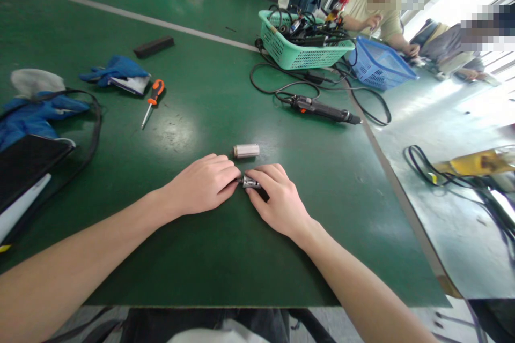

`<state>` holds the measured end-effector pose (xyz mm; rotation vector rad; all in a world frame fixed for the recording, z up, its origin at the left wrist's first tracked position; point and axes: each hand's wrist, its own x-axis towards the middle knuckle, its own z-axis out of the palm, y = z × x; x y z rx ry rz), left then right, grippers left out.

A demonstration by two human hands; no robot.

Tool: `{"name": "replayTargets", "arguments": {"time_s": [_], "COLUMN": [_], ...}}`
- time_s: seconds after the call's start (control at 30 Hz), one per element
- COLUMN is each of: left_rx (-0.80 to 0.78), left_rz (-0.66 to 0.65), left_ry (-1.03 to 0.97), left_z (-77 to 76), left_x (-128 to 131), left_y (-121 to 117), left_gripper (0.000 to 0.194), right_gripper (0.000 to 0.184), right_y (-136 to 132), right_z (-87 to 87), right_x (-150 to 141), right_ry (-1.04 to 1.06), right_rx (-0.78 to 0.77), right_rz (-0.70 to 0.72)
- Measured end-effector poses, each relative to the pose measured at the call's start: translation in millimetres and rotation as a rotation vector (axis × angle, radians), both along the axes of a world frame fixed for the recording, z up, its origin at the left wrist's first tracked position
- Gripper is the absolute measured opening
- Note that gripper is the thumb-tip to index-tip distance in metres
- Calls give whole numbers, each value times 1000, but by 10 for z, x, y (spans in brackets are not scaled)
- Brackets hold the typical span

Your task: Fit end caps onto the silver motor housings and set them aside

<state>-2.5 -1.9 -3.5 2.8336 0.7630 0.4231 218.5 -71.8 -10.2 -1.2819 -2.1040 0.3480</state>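
Near the middle of the green table, my right hand (pixel 277 195) has its fingers closed around a small silver metal cylinder part (pixel 250 182). My left hand (pixel 211 182) is closed in a pinch at the left end of that part, where a thin tip shows between the two hands. Whatever else the left fingers hold is hidden beneath them. Just beyond the hands lies a silver metal sleeve (pixel 246 150) on its side, touched by neither hand.
An orange-handled screwdriver (pixel 155 97) and blue gloves (pixel 116 71) lie left. A corded electric screwdriver (pixel 322 109) lies right, before a green basket (pixel 309 56) of cables and a blue basket (pixel 380 67). A yellow tool (pixel 478 163) is far right. Two people sit beyond.
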Motion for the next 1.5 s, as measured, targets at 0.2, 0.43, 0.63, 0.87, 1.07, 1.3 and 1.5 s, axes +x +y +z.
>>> {"name": "replayTargets", "arguments": {"time_s": [0.2, 0.43, 0.63, 0.87, 1.07, 1.3, 1.5], "left_rx": [5, -4, -7, -7, 20, 24, 11], "left_rz": [-25, -6, 16, 3, -24, -53, -47], "left_ry": [0, 9, -6, -20, -20, -16, -7], "left_z": [6, 5, 3, 11, 7, 21, 23], "left_x": [4, 12, 11, 13, 13, 17, 15], "left_y": [4, -9, -6, -3, -9, -19, -20], "left_gripper": [28, 29, 25, 25, 24, 21, 21], "right_gripper": [26, 26, 30, 25, 25, 23, 20], "right_y": [-3, 2, -8, -2, 1, -1, 4], "right_z": [-4, -12, -3, -11, 12, 32, 46], "right_x": [6, 1, -10, -10, -21, -8, -16], "right_ry": [-8, -18, -38, -37, -42, -51, -39], "right_rx": [-1, -2, -9, -19, -23, -31, -41], "right_rz": [7, -4, -14, -15, -14, -1, 4]}}
